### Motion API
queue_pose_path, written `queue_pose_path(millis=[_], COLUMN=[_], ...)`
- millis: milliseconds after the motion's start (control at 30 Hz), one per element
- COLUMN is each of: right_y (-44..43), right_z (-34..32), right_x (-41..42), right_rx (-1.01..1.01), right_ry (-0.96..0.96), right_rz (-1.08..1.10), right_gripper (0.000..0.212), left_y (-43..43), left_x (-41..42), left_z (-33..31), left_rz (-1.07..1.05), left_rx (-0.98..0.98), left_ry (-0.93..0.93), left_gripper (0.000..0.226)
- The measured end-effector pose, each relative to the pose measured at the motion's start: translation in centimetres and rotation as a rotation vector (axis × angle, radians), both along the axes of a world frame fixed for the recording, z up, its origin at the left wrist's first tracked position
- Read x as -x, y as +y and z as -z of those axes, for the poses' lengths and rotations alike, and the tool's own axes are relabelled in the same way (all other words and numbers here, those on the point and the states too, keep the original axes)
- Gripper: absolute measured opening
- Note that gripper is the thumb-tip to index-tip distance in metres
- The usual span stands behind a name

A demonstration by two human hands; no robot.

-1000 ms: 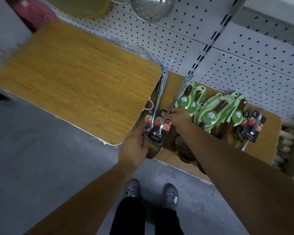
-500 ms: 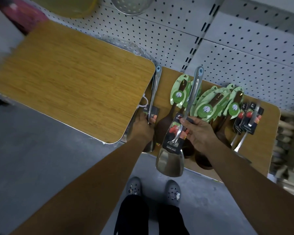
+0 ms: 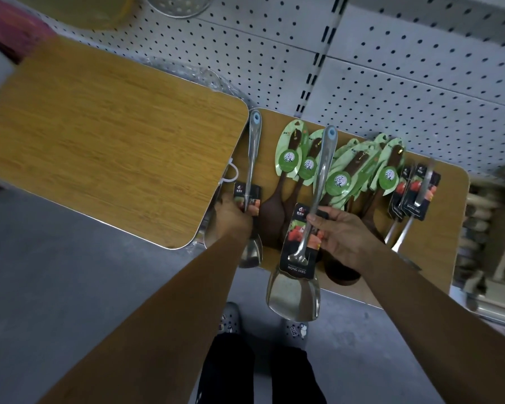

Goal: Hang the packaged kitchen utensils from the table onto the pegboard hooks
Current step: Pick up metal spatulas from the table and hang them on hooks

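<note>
Head | right hand (image 3: 341, 240) grip pinches a carded steel spatula (image 3: 301, 258) at its card, held above the tabletop (image 3: 443, 228) front edge | left hand (image 3: 231, 218) grip clasps second spatula (image 3: 252, 158) lying on tabletop, beside green-carded wooden spoons (image 3: 341, 179) | pegboard (image 3: 391, 83) behind.

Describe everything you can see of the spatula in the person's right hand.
The steel spatula is shiny metal, with a long slim handle ending in a pale blue hanging tip, and a broad blade. A dark printed card showing red food wraps its neck. The right hand pinches handle and card, thumb on top, holding it apparently clear of the table, tip towards the pegboard, blade past the table edge over the floor. The left hand grips a second spatula apart from it.
</note>
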State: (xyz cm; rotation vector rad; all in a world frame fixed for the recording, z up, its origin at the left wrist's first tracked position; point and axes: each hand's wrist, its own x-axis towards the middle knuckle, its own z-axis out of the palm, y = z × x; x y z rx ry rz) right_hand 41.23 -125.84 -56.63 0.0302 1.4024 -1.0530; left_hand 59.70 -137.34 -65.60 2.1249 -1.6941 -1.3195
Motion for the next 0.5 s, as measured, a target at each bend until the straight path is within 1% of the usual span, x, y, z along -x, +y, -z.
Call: queue_pose_path(millis=[33,67,100,300,400,500], right_y=[-0.1,-0.1,-0.1,0.1,0.9,2.2], right_z=[-0.1,-0.2,-0.3,-1.3,-2.1,-3.6], right_x=[0.0,0.1,0.1,-0.4,-0.6,-1.1], right_rx=[-0.008,-0.01,-0.011,-0.013,-0.011,-0.021], right_ry=[-0.001,-0.001,0.003,0.053,0.045,0.016], right_rz=[-0.003,-0.01,-0.018,-0.033,-0.001,-0.016], right_gripper=[0.024,0.022,0.02,0.02,0.028,0.026], left_y=[-0.1,-0.3,-0.4,-0.3,0.4,1.5], left_x=[-0.2,-0.4,-0.7,-2.2,-3.1,-4.3], left_z=[-0.1,-0.3,-0.4,-1.9,-3.2,-5.0], left_rz=[-0.029,-0.048,-0.042,0.015,0.007,-0.006], left_rx=[-0.039,-0.078,-0.096,-0.13,-0.17,-0.231], left_ry=[0.075,0.136,0.158,0.176,0.239,0.302], left_gripper=[0.033,0.029,0.028,0.033,0.034,0.032])
